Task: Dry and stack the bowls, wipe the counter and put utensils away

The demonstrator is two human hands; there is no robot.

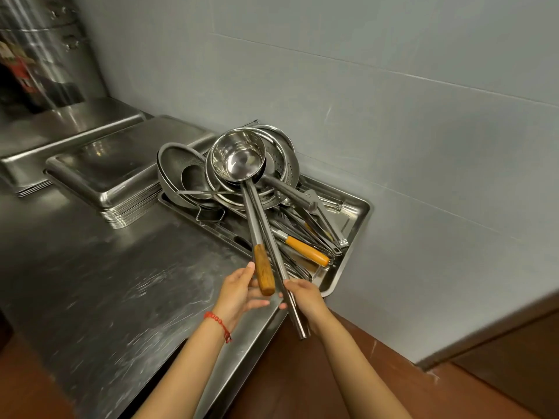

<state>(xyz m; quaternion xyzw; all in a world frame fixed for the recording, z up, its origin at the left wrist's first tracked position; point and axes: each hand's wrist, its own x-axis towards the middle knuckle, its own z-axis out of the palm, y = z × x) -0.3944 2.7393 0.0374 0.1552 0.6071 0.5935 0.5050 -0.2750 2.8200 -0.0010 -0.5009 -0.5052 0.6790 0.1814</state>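
Note:
A big steel ladle (237,157) with a wooden handle end (264,272) lies over a pile of utensils in a steel tray (357,213) against the wall. My left hand (239,290) has straight fingers touching the wooden handle from the left. My right hand (302,294) grips a long steel handle (298,316) that runs up beside the ladle's shaft. In the pile are a mesh strainer (181,167), a perforated colander (286,160), tongs (328,219) and an orange-handled tool (307,251).
Stacks of upturned steel trays (121,164) sit left of the utensil tray, with another stack (60,128) behind. A large steel pot (39,46) stands at the far left. The steel counter (121,282) has a front edge near my arms; brown floor lies below right.

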